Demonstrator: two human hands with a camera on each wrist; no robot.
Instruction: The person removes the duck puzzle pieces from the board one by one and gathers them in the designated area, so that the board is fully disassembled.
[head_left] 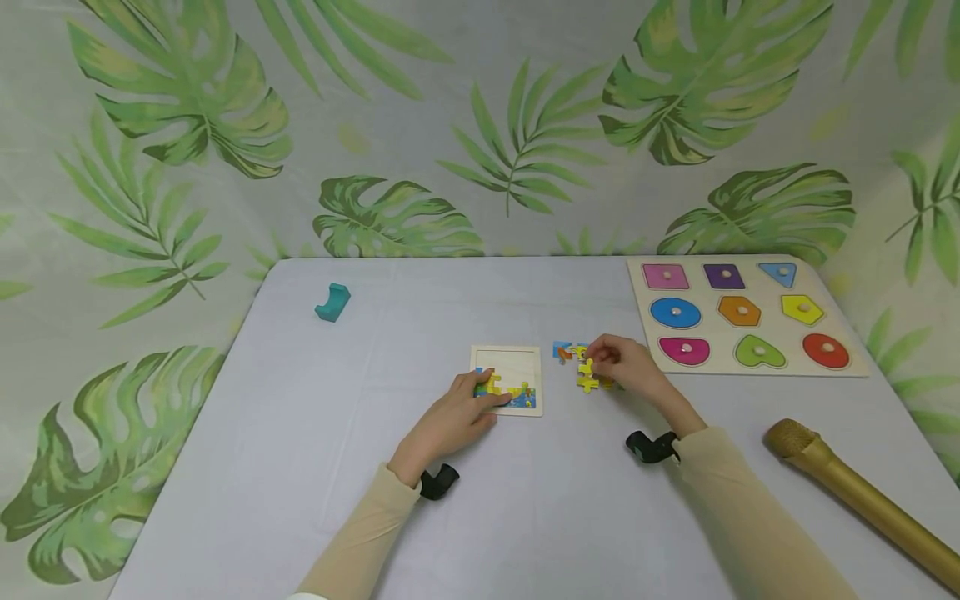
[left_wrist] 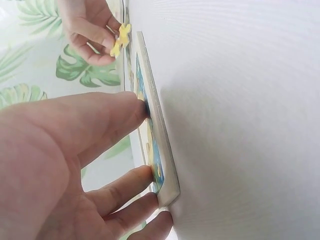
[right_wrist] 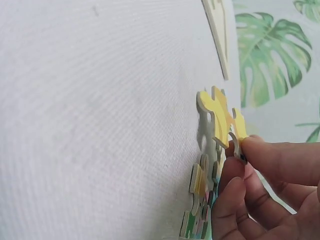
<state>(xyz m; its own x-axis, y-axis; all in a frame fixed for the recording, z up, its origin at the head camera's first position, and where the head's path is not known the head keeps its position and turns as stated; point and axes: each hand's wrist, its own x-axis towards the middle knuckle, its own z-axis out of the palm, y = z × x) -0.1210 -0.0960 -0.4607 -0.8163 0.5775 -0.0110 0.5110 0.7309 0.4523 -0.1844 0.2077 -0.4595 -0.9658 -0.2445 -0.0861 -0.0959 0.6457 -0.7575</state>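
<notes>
In the head view a small wooden puzzle tray (head_left: pixel 506 348) lies mid-table, its lower part filled with blue and yellow jigsaw pieces (head_left: pixel 523 399). My left hand (head_left: pixel 453 410) rests over the tray's lower left, fingers spread; the left wrist view has its fingertips pressing on the pieces and the tray edge. To the right of the tray, my right hand (head_left: pixel 628 367) pinches a yellow jigsaw piece (right_wrist: pixel 218 117) between thumb and finger, tilted up. Loose jigsaw pieces (right_wrist: pixel 197 182) lie on the table under and beside that hand, partly hidden by it.
A shape board (head_left: pixel 708 321) with knobbed coloured shapes sits at the back right. A gold microphone (head_left: pixel 847 487) lies along the right side, near the right forearm. Far back on the left is a teal block (head_left: pixel 333 302) with a curved notch.
</notes>
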